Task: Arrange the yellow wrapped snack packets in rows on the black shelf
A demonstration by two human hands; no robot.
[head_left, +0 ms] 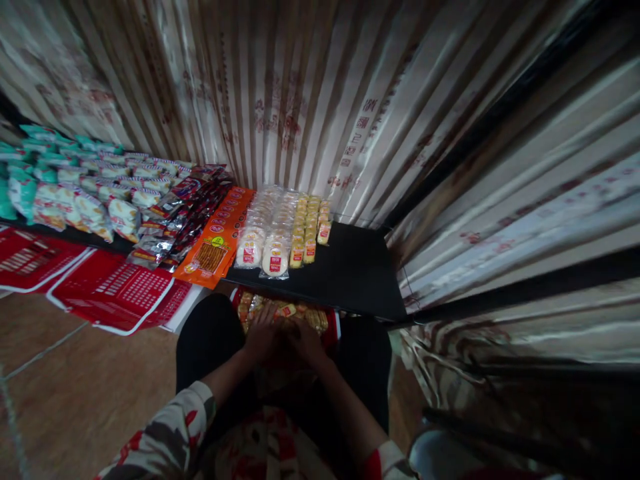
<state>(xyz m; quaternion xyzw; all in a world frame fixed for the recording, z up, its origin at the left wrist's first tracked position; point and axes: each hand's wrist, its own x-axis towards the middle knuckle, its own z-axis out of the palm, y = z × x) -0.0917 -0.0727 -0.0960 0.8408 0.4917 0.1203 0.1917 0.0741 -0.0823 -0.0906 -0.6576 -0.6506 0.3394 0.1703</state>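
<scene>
Between my knees stands a red basket (336, 327) filled with small clear-wrapped biscuit packets (316, 319). My left hand (263, 330) lies on the packets at the basket's left, its fingers stretched forward and slightly apart. Close beside it, my right hand (306, 341) reaches into the middle of the basket. Its fingertips are lost in shadow, so I cannot tell whether they grip anything. One packet with a red and yellow label (287, 311) lies just beyond both hands.
On the black shelf (363, 267) ahead, rows of round white cracker packs (275, 253) stand beside yellow biscuit packs (303, 230). Left of them are an orange snack bag (215, 247), dark red packets (190, 207) and white bags (125, 217). Red baskets (120, 293) sit at lower left.
</scene>
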